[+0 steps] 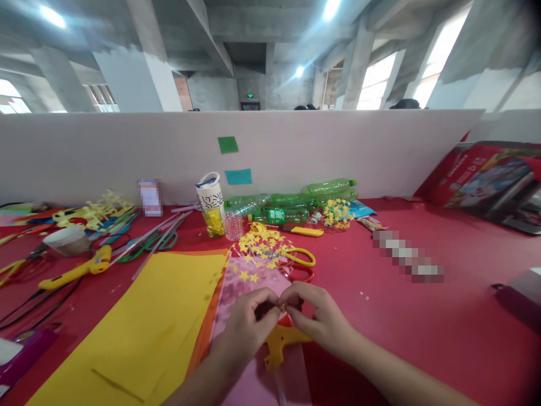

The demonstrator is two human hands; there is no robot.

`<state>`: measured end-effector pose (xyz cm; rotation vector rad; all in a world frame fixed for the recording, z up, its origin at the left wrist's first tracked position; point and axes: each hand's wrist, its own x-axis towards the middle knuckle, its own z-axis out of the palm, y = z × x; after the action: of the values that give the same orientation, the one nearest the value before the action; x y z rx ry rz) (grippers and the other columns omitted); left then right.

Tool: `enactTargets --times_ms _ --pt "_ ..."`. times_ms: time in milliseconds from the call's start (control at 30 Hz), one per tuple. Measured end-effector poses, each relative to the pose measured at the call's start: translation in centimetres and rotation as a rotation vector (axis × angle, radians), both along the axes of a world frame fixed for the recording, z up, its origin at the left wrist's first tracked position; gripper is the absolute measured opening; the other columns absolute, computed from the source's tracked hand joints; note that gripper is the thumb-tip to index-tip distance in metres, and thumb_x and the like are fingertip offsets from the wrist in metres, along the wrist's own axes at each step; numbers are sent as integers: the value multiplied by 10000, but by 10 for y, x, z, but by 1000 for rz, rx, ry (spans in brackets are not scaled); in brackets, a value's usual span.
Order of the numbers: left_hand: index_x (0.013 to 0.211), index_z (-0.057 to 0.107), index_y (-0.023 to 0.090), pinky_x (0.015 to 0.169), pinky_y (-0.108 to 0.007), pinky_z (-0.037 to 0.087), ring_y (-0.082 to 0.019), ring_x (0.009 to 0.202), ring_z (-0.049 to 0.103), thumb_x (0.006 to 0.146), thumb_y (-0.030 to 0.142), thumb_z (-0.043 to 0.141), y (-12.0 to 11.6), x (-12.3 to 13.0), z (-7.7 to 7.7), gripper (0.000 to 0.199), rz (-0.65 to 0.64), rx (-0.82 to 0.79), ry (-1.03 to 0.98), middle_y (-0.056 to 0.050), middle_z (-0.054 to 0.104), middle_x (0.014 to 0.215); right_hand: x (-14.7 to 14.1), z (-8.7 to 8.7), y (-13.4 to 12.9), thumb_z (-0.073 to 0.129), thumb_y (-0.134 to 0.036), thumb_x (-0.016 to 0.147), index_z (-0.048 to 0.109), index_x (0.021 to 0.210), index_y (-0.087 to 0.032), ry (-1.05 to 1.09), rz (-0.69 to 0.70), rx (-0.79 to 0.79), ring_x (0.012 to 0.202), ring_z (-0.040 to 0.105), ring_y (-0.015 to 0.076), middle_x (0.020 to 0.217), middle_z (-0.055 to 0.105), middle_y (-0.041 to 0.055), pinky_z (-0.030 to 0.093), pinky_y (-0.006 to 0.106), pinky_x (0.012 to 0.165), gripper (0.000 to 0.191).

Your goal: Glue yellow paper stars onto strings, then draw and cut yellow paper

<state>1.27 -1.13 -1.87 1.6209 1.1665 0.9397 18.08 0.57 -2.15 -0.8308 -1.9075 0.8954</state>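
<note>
My left hand (253,316) and my right hand (319,313) meet at their fingertips, thumbs and index fingers pinched together. Between them shows a small yellow piece (283,308), mostly hidden by the fingers. Just under the hands is a yellow plastic tool (276,345) with a red part near its top and a clear stick running down from it; it looks like a glue gun, partly covered. Beyond the fingertips, yellow paper stars (249,276) are scattered over a pink sheet (236,293) and clear plastic. Scissors with yellow and red handles (302,257) lie close by.
Yellow paper sheets (139,316) lie left of my hands. Farther left are a yellow glue gun (80,270) with its cord, a paper cup (67,241) and green scissors (156,242). Green bottles (291,201), a yellow cutter (307,232) and a white divider (338,146) stand behind.
</note>
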Motion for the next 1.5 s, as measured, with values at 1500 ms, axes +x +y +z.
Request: enactTargets --times_ms 1500 --pt "710 613 184 530 -225 377 -114 559 499 793 165 513 -7 2 15 132 29 214 92 4 596 635 -1 7 -9 577 -206 778 422 681 -204 1 -156 125 596 447 115 682 441 -25 361 230 534 183"
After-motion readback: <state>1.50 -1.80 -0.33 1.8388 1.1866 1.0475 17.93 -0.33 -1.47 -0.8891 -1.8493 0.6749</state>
